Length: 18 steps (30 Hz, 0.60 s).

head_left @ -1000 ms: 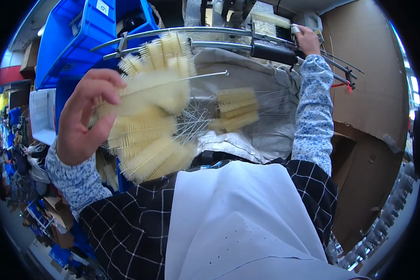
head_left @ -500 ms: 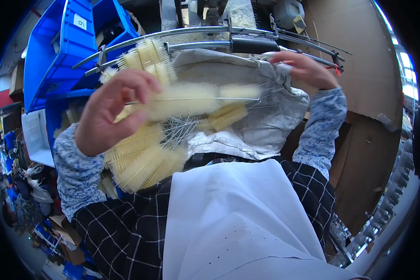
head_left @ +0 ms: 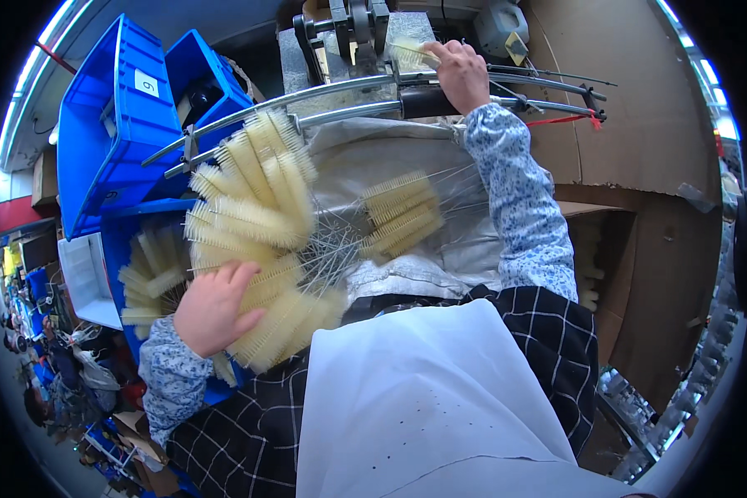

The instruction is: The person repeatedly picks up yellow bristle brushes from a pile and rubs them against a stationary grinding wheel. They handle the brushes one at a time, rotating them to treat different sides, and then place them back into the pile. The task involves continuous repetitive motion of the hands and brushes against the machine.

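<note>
Hold the left bare hand (head_left: 212,311) lower than half a second ago, with thumb and fingers spread apart at the near part of a fanned heap of pale-yellow, wire-stemmed bristle brushes (head_left: 257,224); cannot tell if touching. Farther right, see a smaller bundle of similar brushes (head_left: 401,214) on crumpled grey-white sheeting (head_left: 344,148). Reach the right bare hand (head_left: 463,76) farther forward and left than before, with fingers pinched on a pale-yellow bristle brush (head_left: 409,52) beyond a black cylindrical sleeve (head_left: 426,101).

left hand (head_left: 216,309): parted over brush pile (head_left: 253,224) | right hand (head_left: 463,76): pinching cream brush (head_left: 408,52) | 2 metal rails (head_left: 349,114) below
</note>
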{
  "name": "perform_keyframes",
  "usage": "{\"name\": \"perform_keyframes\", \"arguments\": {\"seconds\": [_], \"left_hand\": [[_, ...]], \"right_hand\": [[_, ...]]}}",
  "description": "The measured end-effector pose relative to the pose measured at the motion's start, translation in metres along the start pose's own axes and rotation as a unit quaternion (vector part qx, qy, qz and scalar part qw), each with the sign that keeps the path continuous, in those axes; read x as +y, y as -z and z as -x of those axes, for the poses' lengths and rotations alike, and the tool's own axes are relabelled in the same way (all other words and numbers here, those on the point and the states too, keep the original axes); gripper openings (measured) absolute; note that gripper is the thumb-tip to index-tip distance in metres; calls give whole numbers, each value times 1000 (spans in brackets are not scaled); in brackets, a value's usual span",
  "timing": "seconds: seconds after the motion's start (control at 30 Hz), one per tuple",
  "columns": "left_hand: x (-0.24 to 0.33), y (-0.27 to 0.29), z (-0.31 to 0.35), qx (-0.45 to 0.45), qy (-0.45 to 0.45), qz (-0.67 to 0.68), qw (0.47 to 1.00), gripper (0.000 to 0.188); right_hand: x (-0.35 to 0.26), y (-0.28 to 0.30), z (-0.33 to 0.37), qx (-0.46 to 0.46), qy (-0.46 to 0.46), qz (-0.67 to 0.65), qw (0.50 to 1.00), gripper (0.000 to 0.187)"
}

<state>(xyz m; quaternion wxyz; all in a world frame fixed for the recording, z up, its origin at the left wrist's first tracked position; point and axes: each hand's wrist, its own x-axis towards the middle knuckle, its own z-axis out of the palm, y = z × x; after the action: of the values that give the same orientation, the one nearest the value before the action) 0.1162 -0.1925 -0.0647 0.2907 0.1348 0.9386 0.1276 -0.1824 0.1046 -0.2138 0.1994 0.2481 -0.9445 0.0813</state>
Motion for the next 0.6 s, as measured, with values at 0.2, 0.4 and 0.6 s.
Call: {"name": "perform_keyframes", "arguments": {"seconds": [0.2,0.4,0.6], "left_hand": [[-2,-3,-3,-38,14,63,997,47],[-6,7,0,-5,-8,119,993,30],[-5,25,4,136,-11,181,974,27]], "right_hand": [[-4,-10,-14,-69,-49,35,996,30],[-5,-16,-18,-76,-17,16,997,30],[6,-20,-25,-93,5,27,995,33]]}}
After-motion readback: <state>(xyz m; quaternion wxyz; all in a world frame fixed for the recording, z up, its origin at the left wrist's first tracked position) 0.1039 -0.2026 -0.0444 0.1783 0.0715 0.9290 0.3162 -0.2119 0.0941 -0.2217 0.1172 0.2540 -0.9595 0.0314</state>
